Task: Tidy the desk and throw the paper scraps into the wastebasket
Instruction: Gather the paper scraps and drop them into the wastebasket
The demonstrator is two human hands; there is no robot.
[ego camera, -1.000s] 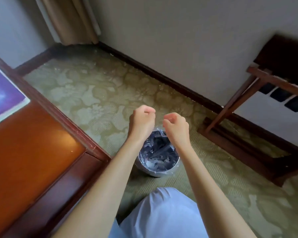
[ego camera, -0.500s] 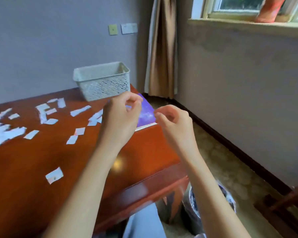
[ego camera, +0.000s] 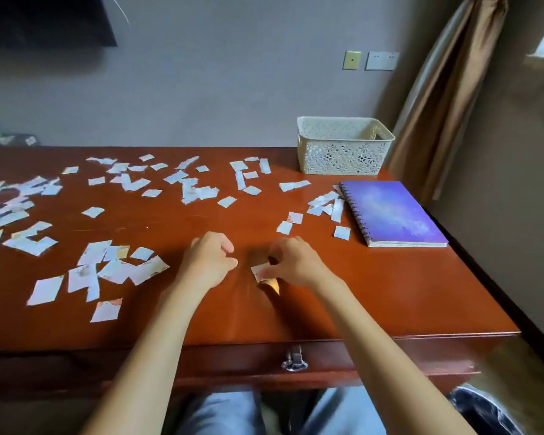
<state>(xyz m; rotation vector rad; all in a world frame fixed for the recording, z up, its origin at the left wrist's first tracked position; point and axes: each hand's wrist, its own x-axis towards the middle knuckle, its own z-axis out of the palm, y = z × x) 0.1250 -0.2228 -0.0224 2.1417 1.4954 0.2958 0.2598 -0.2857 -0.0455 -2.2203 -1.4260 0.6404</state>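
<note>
Grey walls and a tan curtain (ego camera: 437, 105) back a glossy red-brown wooden bench (ego camera: 390, 293) littered with torn, pale paper scraps (ego camera: 189, 186) (thickest at left and centre). A white lattice basket (ego camera: 343, 152) and a purple spiral notebook (ego camera: 393, 215) sit at its right. The left hand (ego camera: 209, 262) has its grip curled together on nothing. The right hand (ego camera: 292, 262) pinches one scrap (ego camera: 258, 272) at mid-bench. The dark-lined wastebasket (ego camera: 484, 409) shows on the floor, lower right.
</note>
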